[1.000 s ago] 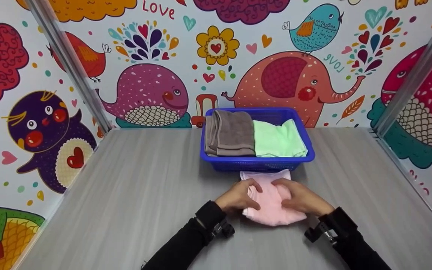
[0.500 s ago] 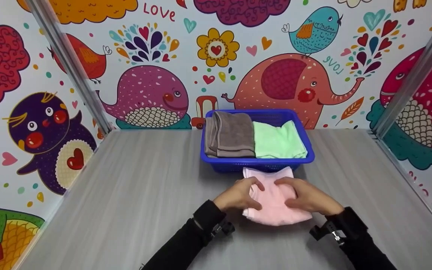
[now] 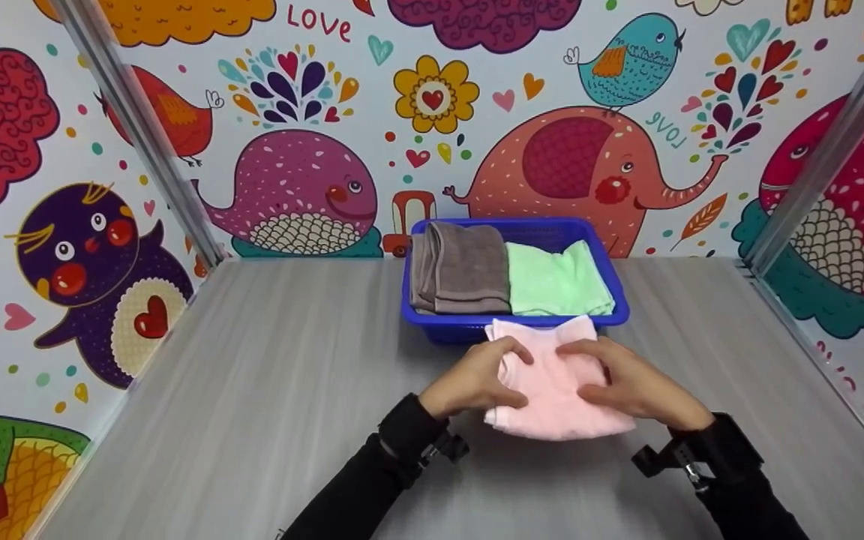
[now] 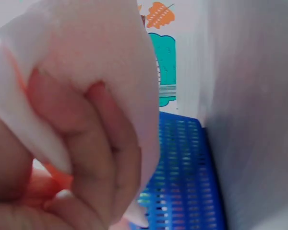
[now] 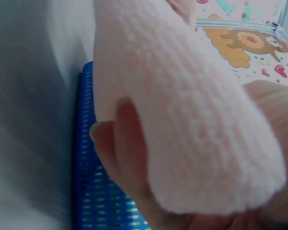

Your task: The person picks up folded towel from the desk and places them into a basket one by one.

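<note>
Pink folded terry towel point(image 3: 552, 390): lifted above the grey tabletop point(image 3: 252, 390), its far edge over the basket rim.
Left hand point(image 3: 477, 379): fingers curled, pinching the left edge.
Right hand point(image 3: 631, 386): fingers curled round the right edge.
Blue plastic basket point(image 3: 522, 328): holds brown towel point(image 3: 462, 266) and green towel point(image 3: 556, 281).

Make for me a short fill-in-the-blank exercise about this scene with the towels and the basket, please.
1. Both hands, the left hand and the right hand, grip a folded towel whose colour is ____.
2. The basket is ____ in colour.
3. Inside the basket, the brown towel lies to the ____ of the green towel.

Missing words: pink; blue; left
</note>
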Demonstrator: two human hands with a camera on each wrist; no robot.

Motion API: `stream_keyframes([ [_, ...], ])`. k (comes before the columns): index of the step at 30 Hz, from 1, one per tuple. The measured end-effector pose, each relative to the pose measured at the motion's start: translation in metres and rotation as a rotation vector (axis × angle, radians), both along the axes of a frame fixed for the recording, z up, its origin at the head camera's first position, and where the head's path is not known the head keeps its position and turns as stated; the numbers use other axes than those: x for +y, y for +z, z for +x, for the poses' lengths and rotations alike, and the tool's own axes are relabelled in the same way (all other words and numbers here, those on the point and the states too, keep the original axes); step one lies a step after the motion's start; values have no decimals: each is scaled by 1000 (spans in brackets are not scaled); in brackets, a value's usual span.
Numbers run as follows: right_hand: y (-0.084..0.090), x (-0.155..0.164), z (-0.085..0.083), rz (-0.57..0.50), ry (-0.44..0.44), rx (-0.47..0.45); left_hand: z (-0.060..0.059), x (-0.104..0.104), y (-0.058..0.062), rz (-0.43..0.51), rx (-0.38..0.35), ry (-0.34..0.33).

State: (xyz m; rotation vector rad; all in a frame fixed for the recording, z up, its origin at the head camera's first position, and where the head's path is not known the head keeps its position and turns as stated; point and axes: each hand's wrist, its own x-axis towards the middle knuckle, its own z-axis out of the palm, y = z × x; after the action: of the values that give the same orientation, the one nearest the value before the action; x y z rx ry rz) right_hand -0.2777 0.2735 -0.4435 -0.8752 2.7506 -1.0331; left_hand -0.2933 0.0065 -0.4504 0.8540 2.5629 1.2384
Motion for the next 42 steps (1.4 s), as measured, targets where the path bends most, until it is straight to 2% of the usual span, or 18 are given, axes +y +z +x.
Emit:
stream_keyframes([
  [11, 19, 2, 6, 28, -112, 3, 1, -1, 18, 33, 20, 17],
  [19, 32, 1, -1, -2, -116, 77, -6, -6, 35, 75, 33, 32],
  [23, 41, 0, -8, -4, -144, 70, -12, -6, 41, 86, 62, 49],
  [28, 49, -1, -24, -8, -198, 65, -28, -3, 42, 88, 95, 109],
  [34, 54, 2, -53, -19, -277, 39, -55, 6, 40, 81, 175, 179],
  [38, 52, 5, -73, -26, -286, 115, -71, 13, 41, 78, 238, 213],
  [42, 51, 9, -88, -24, -293, 191, -84, 18, 42, 51, 258, 217],
])
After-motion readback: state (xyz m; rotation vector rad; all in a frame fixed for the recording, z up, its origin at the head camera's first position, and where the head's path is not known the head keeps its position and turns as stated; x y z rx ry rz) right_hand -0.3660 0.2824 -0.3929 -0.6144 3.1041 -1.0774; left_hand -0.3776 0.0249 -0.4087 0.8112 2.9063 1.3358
